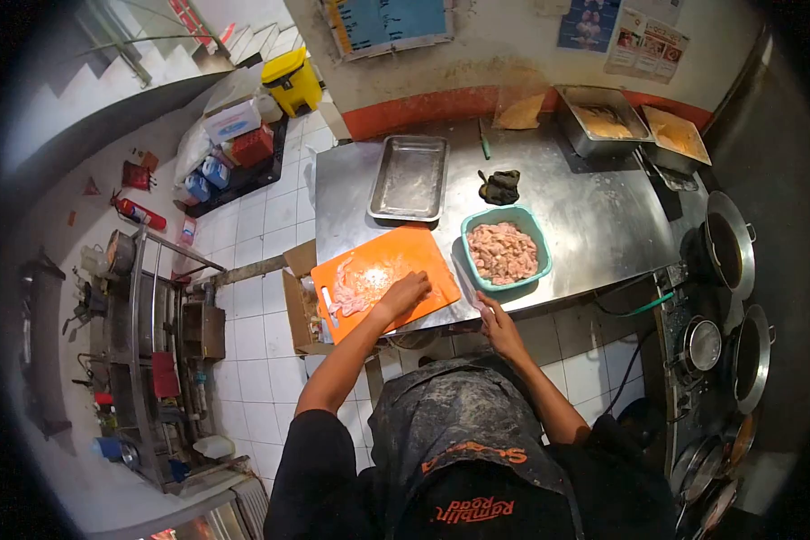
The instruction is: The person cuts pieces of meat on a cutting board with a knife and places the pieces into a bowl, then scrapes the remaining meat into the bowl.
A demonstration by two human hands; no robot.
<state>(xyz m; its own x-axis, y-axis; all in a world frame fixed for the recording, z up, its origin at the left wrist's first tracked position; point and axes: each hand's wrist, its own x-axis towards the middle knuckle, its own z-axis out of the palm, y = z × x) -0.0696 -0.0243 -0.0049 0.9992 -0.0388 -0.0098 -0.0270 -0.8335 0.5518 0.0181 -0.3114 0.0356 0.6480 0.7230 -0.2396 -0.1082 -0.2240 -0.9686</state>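
The left hand [407, 295] is reaching over the near right part of the orange cutting board [389, 261], its fingers bending down toward the surface; whether they are pinching anything cannot be told. The right hand [501, 326] is closing around the handle of a knife [467, 281], just beyond the near edge of the metal table [585, 225]. The blade is pointing away from the person, slanting to the left between the board and the tub.

Pale strips of raw meat [349, 290] are lying on the left part of the board, beside a slim white thing [328, 300] that is too small to make out. The board's near edge is reaching the near edge of the table. To the right of the knife, a turquoise tub [546, 255] is holding a heap of cut raw meat [502, 252].

Beyond the board, a shallow metal tray [409, 177] is lying flat. A dark, crumpled thing [499, 186] is resting beyond the tub, and a green-handled tool [485, 144] is lying farther back. At the far right, two metal pans [603, 121] are holding something yellowish. A cardboard box [302, 310] is standing to the left of the table's near edge.
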